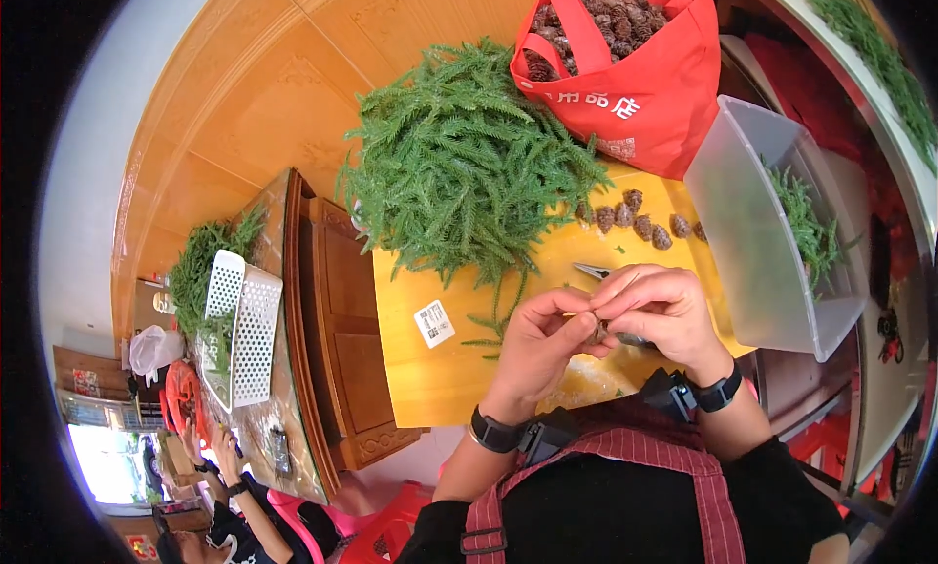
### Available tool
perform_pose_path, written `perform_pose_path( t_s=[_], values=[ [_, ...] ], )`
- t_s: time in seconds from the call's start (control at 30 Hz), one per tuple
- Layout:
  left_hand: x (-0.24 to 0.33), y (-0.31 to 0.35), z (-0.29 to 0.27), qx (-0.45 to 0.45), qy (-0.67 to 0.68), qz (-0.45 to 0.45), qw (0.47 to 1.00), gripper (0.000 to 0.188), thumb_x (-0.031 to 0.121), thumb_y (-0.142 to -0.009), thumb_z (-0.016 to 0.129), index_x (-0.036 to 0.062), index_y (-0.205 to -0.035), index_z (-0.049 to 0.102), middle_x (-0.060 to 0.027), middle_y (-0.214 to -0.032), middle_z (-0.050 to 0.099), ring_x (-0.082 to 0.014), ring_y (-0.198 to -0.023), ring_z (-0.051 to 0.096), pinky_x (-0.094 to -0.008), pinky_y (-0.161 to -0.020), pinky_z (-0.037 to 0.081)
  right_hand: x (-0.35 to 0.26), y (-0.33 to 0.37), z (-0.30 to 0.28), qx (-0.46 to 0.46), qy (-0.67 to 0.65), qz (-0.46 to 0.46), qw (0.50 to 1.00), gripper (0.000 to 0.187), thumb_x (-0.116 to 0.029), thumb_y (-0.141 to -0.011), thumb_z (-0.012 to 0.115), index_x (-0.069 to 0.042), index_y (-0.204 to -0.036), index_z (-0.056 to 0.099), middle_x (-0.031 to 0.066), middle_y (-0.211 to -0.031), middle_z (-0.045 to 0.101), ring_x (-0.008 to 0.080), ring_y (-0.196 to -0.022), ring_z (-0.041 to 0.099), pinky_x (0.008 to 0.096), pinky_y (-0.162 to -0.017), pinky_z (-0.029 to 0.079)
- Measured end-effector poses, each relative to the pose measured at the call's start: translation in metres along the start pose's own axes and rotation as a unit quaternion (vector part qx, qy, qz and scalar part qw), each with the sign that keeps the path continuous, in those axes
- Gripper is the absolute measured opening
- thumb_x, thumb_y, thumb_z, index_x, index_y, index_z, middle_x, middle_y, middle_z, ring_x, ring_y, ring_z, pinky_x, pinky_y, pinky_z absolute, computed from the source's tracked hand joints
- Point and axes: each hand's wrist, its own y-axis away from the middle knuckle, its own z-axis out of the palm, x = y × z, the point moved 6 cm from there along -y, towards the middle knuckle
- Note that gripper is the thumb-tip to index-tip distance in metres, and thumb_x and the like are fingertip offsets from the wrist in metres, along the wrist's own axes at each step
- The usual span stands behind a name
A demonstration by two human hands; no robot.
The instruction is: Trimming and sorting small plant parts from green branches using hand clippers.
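Over the yellow table [420, 369], my left hand [547, 344] and my right hand [664, 315] meet fingertip to fingertip. Both are closed in a pinch around a small brown pine cone [596, 334], mostly hidden by the fingers. Just beyond them the metal jaws of pliers [590, 270] stick out; the rest lies partly behind my hands. Several pine cones [642, 228] lie loose past my right hand. A big heap of green artificial pine sprigs [449, 164] covers the far left of the table, with a few sprigs trailing toward my left hand.
A red bag [645, 125] full of pine cones stands at the back. On the right is a translucent plastic bin [752, 232] holding some sprigs. A white label [434, 324] lies on the tabletop. At left, another person [244, 505] works by a table with a white perforated basket [256, 334].
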Motion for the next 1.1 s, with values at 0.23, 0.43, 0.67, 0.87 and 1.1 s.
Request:
perform_pose_path(
  t_s=[0.23,0.43,0.67,0.87,1.1],
  values=[
    [0.000,0.001,-0.003,-0.006,-0.030,0.004,1.000,0.013,0.012,-0.083,0.061,0.0033,-0.090,0.055,-0.0089,-0.092,0.058,-0.0204,-0.073,0.063,-0.0261,-0.058,0.053,0.002,0.001,0.001,0.024,-0.003,-0.002,1.000,0.012,0.007,-0.066,0.067,0.001,-0.075,0.063,0.0130,-0.083,0.063,0.0217,-0.082,0.060,0.0310,-0.072,0.048],
    [0.006,0.003,0.004,-0.041,0.029,0.021,0.998,0.008,-0.001,-0.082,0.056,-0.0021,-0.090,0.056,-0.0102,-0.089,0.058,-0.0225,-0.077,0.063,-0.0294,-0.067,0.055,0.005,0.003,0.005,0.055,-0.110,-0.010,0.992,0.034,0.003,-0.069,0.069,-0.004,-0.094,0.048,0.0104,-0.079,0.062,0.0190,-0.081,0.058,0.0296,-0.073,0.046],
    [0.011,0.004,0.006,-0.010,-0.056,0.066,0.996,0.016,0.010,-0.079,0.065,0.0001,-0.087,0.055,-0.0090,-0.086,0.056,-0.0228,-0.073,0.064,-0.0278,-0.058,0.055,0.003,0.003,0.004,0.044,-0.065,0.015,0.997,0.043,0.005,-0.070,0.067,-0.003,-0.103,0.041,0.0081,-0.080,0.062,0.0158,-0.079,0.058,0.0270,-0.072,0.047],
    [0.015,0.006,0.006,0.009,-0.074,0.120,0.990,0.013,0.007,-0.080,0.063,-0.0003,-0.087,0.055,-0.0087,-0.087,0.053,-0.0228,-0.076,0.063,-0.0296,-0.062,0.056,0.005,0.003,0.010,0.066,-0.120,0.048,0.989,0.037,0.008,-0.072,0.062,-0.001,-0.102,0.042,0.0109,-0.082,0.062,0.0144,-0.075,0.060,0.0242,-0.058,0.052],
    [0.016,0.005,0.010,0.004,-0.085,0.158,0.984,0.013,0.007,-0.080,0.062,-0.0001,-0.089,0.055,-0.0088,-0.087,0.053,-0.0203,-0.075,0.062,-0.0286,-0.064,0.056,0.008,0.003,0.006,0.079,-0.130,0.005,0.988,0.024,0.006,-0.074,0.062,0.000,-0.093,0.050,0.0130,-0.097,0.054,0.0136,-0.066,0.058,0.0233,-0.059,0.051]
  ],
)
